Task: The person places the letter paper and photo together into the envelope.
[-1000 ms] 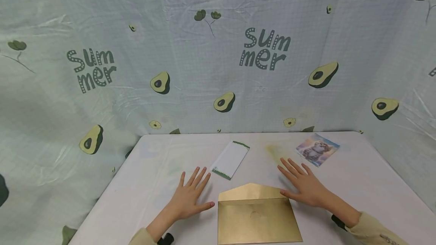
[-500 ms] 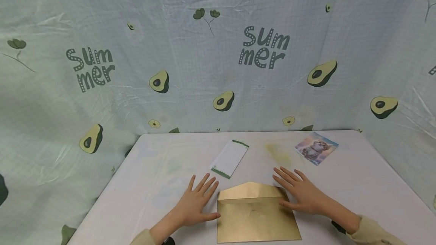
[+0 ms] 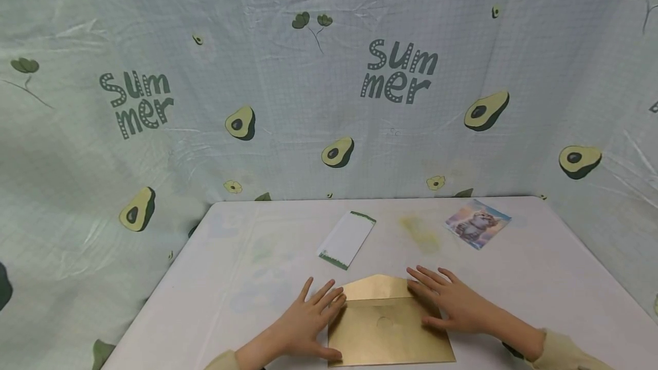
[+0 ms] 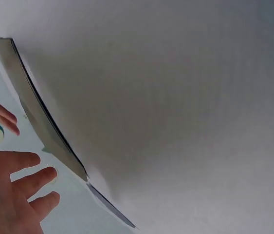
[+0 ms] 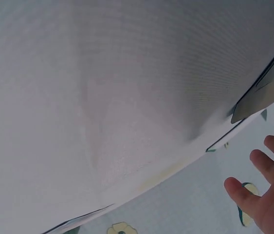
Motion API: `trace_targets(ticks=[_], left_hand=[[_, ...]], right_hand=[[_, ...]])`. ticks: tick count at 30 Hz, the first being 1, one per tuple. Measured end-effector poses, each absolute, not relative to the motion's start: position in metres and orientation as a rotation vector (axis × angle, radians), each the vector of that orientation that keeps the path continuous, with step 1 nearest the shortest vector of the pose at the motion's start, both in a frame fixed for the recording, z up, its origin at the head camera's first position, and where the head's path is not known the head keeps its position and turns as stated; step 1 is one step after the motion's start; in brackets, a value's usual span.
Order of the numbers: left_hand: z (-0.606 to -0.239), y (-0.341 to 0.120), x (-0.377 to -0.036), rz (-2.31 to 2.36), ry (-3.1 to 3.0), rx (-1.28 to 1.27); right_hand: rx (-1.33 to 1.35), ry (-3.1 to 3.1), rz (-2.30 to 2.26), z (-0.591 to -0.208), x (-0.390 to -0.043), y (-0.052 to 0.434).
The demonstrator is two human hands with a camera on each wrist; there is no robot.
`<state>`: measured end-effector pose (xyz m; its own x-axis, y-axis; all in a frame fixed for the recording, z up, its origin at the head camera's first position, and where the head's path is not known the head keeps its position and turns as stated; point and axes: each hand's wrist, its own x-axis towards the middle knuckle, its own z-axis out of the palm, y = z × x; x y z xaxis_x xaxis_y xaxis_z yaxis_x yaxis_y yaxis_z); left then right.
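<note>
A gold envelope (image 3: 388, 333) lies on the white table (image 3: 514, 278) near the front edge, its flap open and pointing away. My left hand (image 3: 311, 324) lies flat with straight fingers at the envelope's left edge, fingertips touching it. On the right side my right hand (image 3: 452, 301) rests flat, fingers spread over the flap's corner. In the left wrist view the left hand (image 4: 10, 195) shows spread fingers beside the envelope (image 4: 39, 117) seen edge-on. The right wrist view shows the right hand (image 5: 268, 195) with straight fingers.
A folded white slip with green ends (image 3: 346, 240) lies behind the envelope. Further back on the right sits a cat picture card (image 3: 478, 223). An avocado-print cloth (image 3: 329, 84) hangs around the table as a backdrop. A yellowish stain (image 3: 418, 230) marks the tabletop.
Both hands slid inward and toward me, from the bare table beside the envelope onto its left edge and right flap corner. The envelope has stayed in place.
</note>
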<state>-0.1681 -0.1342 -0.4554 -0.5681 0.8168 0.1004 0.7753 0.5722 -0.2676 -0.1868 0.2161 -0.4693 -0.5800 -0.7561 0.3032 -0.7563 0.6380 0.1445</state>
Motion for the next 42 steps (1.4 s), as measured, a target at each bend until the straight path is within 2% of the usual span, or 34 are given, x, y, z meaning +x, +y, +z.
trace_targets(ticks=[18, 42], left_hand=[[-0.4607, -0.1307, -0.1618, 0.391, -2.451, -1.395], [-0.4575, -0.1310, -0.1675, 0.386, -2.410, -1.413]], right_hand=[[1.342, -2.508, -0.063, -0.4775, -0.1776, 0.2166], [1.307, -2.702, -0.010, -0.4699, -0.1782, 0.2163]])
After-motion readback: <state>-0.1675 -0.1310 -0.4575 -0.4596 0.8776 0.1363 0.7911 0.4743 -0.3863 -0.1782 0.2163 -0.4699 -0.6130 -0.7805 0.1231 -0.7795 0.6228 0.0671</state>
